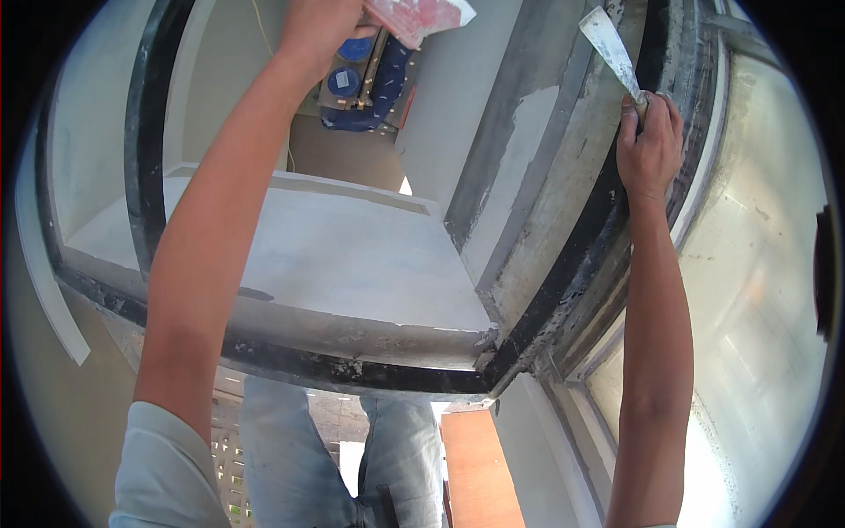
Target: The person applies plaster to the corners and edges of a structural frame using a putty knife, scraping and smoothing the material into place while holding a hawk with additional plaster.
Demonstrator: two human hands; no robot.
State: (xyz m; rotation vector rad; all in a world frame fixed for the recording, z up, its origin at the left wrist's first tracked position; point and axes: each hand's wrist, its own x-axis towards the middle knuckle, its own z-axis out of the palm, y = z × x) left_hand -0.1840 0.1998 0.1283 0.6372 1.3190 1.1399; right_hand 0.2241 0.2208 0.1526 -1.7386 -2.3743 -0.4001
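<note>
My left hand (317, 35) is at the top of the view, closed on the edge of a flat board (418, 18) smeared with pink and white material. My right hand (649, 145) grips the short handle of a putty knife (607, 48), its pale, coated blade angled up and left. The knife is over the right side of a window frame (563, 290) with dark strips and patchy grey and white surfaces. My right fingers are closed round the handle, close to the frame.
A broad white sill (361, 255) spans the opening. Through it are blue lidded containers (343, 81) and dark blue fabric. A pale pane (748, 220) stands at the right. Below the frame are my legs and an orange board (471, 466).
</note>
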